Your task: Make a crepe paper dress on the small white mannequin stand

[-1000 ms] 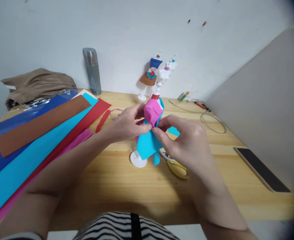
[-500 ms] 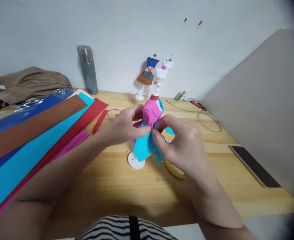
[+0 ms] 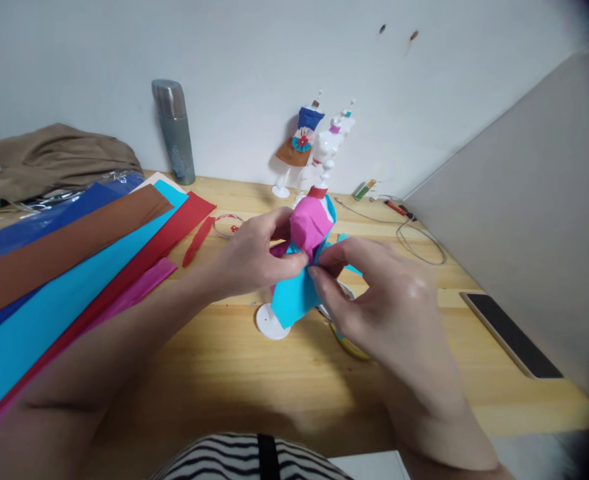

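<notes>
A small dress-form mannequin with a red neck band, a pink bodice (image 3: 310, 223) and a turquoise skirt piece (image 3: 294, 300) leans over the table. Its white round base (image 3: 273, 321) shows below the skirt. My left hand (image 3: 261, 250) is closed around the mannequin's waist from the left, thumb pressed to the front. My right hand (image 3: 374, 287) pinches the turquoise material at the waist, close to the left thumb. What exactly lies between the right fingertips is partly hidden. Yellow-handled scissors (image 3: 349, 347) lie partly hidden beneath the right hand.
Coloured sheets, with a brown one (image 3: 74, 250) on top, spread across the left. A thermos (image 3: 175, 133) stands by the wall. More mannequins stand at the back, one in a blue-and-brown dress (image 3: 294, 157). A cable (image 3: 424, 257) and a phone (image 3: 509, 333) lie on the right.
The camera view has shifted slightly. The mannequin and both hands sit a little further right, and my right hand has turned slightly while still pinching at the waist.
</notes>
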A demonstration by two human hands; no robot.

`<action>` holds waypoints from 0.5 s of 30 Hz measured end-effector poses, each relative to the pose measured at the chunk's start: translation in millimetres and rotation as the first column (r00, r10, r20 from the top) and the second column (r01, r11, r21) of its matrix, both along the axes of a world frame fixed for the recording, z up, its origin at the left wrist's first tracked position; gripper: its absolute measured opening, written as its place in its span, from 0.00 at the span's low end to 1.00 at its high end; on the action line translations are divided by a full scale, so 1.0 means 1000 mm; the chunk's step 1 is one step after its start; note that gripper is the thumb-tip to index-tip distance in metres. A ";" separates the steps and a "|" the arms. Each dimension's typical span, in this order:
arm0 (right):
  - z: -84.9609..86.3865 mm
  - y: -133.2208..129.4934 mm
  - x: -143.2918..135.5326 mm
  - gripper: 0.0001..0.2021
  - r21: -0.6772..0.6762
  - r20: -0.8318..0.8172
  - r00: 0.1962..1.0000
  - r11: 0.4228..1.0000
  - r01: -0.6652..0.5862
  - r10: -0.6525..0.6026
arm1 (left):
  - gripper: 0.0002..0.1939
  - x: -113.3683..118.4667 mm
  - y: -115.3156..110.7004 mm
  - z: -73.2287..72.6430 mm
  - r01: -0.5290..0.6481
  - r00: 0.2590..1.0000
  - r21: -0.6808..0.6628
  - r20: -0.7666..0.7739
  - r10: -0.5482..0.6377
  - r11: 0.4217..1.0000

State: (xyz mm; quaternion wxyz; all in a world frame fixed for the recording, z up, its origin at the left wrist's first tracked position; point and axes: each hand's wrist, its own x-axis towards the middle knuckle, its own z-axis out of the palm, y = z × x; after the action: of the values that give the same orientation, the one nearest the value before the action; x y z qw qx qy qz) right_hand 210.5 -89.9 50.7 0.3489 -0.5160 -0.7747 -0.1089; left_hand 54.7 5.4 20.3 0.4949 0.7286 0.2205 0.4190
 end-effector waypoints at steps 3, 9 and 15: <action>0.000 -0.001 -0.001 0.08 -0.021 -0.012 1.000 1.000 -0.019 0.018 | 0.08 0.000 0.000 -0.001 -0.007 1.000 0.011 -0.003 0.007 1.000; 0.006 -0.002 0.002 0.07 -0.095 -0.110 0.989 0.990 -0.106 0.095 | 0.12 -0.005 0.003 0.003 0.088 0.996 -0.011 -0.011 -0.088 0.996; 0.011 -0.001 0.007 0.08 -0.182 -0.204 0.969 0.967 -0.180 0.142 | 0.14 -0.011 0.013 0.001 0.275 0.961 -0.012 0.012 -0.275 0.961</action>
State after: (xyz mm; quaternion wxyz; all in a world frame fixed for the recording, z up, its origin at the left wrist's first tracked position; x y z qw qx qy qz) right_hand 217.2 -91.4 61.7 0.3755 -0.4915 -0.7844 0.0476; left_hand 43.3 18.5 21.7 0.5542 0.7468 0.1175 0.3483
